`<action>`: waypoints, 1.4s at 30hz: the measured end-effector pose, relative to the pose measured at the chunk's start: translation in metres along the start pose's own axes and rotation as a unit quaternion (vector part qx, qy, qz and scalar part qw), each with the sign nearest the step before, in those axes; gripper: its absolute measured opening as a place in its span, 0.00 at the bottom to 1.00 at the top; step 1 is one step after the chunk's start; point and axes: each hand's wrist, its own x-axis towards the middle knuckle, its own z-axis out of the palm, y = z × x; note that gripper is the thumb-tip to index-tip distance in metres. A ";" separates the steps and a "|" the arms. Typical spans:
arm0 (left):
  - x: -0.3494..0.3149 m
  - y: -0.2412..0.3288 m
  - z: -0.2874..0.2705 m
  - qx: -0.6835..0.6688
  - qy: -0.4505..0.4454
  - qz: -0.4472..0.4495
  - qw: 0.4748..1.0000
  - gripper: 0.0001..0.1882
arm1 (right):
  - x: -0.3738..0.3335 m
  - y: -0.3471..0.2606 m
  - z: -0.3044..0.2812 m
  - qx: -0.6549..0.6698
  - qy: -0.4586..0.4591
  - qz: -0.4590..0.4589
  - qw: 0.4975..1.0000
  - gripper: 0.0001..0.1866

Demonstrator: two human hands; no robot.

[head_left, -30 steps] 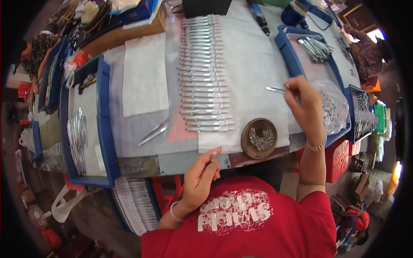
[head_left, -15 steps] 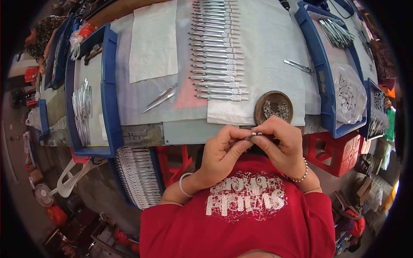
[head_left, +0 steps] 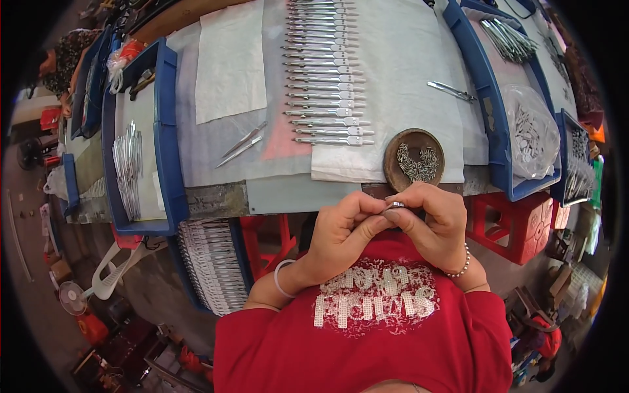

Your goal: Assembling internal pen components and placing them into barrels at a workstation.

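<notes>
My left hand (head_left: 342,230) and my right hand (head_left: 434,215) meet in front of my chest, just past the table's near edge. Thumbs and fingertips of both are closed on one small silver metal part (head_left: 395,205); most of it is hidden by the fingers. Just beyond my right hand stands a round brown bowl (head_left: 393,173) holding many tiny metal pieces (head_left: 419,171). Farther off, a column of slim silver metal tools (head_left: 331,103), resembling drawing compasses, lies side by side on the pale sheet.
Left of the sheet stands a blue tray (head_left: 171,144) with thin metal rods (head_left: 128,164). At right, another blue tray (head_left: 501,154) holds metal parts and a plastic bag (head_left: 532,134) of small pieces. Loose metal legs (head_left: 241,144) lie left of the column. Red stools (head_left: 524,226) stand below.
The small metal part has turned slightly between my fingertips, and more of its silver side shows. Both hands stay together; the whole view has shifted a little.
</notes>
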 end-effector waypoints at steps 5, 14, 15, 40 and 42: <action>0.000 0.002 0.000 0.000 -0.028 -0.043 0.999 0.05 | -0.005 -0.003 -0.001 0.050 -0.016 0.077 0.996 0.05; 0.006 0.010 -0.005 -0.018 -0.063 -0.169 0.983 0.04 | -0.006 0.013 0.002 0.234 -0.030 0.273 0.933 0.06; 0.008 0.008 -0.007 -0.025 -0.062 -0.180 0.981 0.04 | -0.003 0.017 0.002 0.228 -0.037 0.289 0.929 0.07; 0.031 0.011 0.000 -0.032 -0.070 -0.283 0.956 0.10 | -0.013 0.044 0.006 0.338 0.016 0.300 0.892 0.08; 0.032 0.009 0.000 -0.035 -0.067 -0.256 0.964 0.09 | -0.009 0.042 0.003 0.337 0.019 0.286 0.897 0.08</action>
